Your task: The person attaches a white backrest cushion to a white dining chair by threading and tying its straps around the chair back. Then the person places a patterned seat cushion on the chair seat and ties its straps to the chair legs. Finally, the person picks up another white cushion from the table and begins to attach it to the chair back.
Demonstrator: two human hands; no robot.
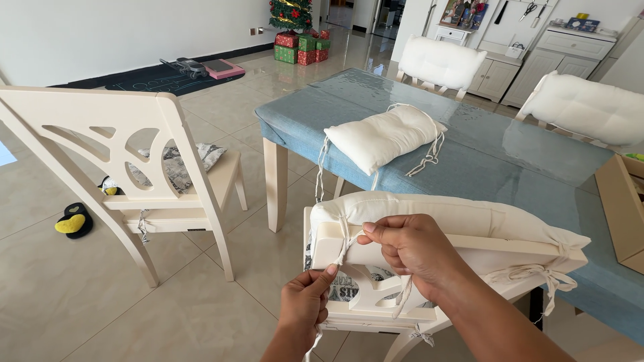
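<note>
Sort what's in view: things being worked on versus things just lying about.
In hand: left hand, right hand, tie string, back cushion, near chair.

Lying about: spare cushion, blue table, empty chair, slipper, gift boxes.

A table (pixel 469 144) with a blue cloth under a clear glossy cover fills the right side. One white cushion (pixel 381 137) lies flat on it near the left end, its ties trailing over the cloth and down the front edge. A cardboard box (pixel 620 208) rests at the table's right edge, only partly in view.

The floor (pixel 80 295) is pale glossy tile. On it stand two cream chairs: one (pixel 127 181) at the left, one (pixel 402 275) in front of the table. A black and yellow slipper (pixel 74 220) lies left of the first chair. Far back, a dark mat (pixel 161 79) lies by the wall, with wrapped gift boxes (pixel 302 47) beyond.
</note>
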